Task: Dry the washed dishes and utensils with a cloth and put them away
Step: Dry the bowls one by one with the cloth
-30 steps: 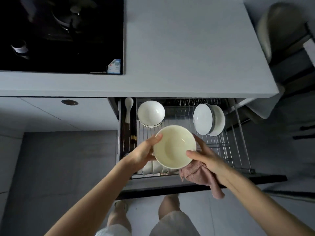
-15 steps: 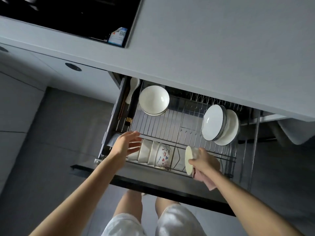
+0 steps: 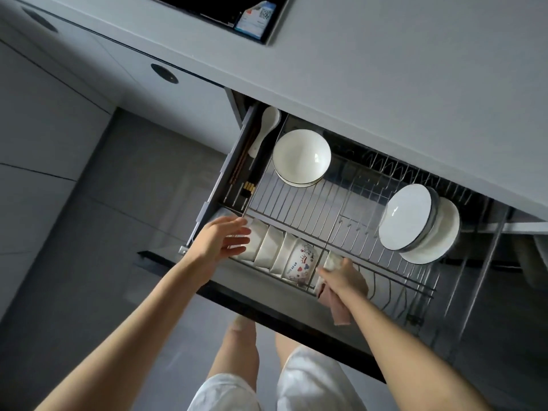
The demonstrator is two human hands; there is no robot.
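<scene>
Resting now beside the printed bowl (image 3: 298,259): cream bowl (image 3: 331,260).

Cream bowl (image 3: 329,260) on edge in front rack row, beside printed bowl (image 3: 299,261); pink cloth (image 3: 338,310) hanging below.

grey countertop (image 3: 385,60), black hob (image 3: 225,7) (sticker at corner), grey floor (image 3: 103,262)
</scene>
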